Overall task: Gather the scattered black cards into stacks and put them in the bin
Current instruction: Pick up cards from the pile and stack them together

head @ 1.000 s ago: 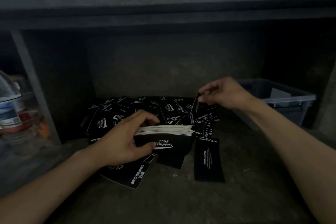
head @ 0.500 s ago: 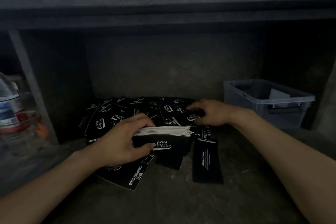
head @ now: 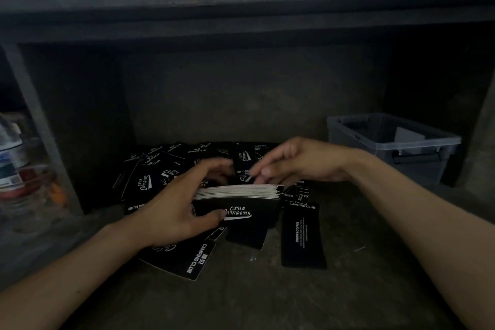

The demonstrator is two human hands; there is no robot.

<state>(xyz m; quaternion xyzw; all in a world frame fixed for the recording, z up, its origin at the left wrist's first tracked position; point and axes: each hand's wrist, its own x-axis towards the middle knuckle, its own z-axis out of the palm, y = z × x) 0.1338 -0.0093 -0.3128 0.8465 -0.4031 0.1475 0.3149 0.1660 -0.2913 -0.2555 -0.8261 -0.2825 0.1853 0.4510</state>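
Many black cards with white "Camping Club" print lie scattered on the dark shelf floor near the back wall. My left hand grips a thick stack of cards on edge, thumb on its front face, fingers over the top. My right hand hovers just above the stack's back, fingers curled, pinching a single black card that is blurred by motion. One long card lies flat to the right of the stack. Another card lies under my left wrist.
A clear plastic bin stands at the back right of the shelf. Plastic bottles sit behind a divider on the far left. The shelf's top edge hangs low overhead. Bare concrete floor spreads in front.
My right hand dropped onto the scattered pile, then rose and moved left with a card to the stack. My left hand has kept holding the stack in place.
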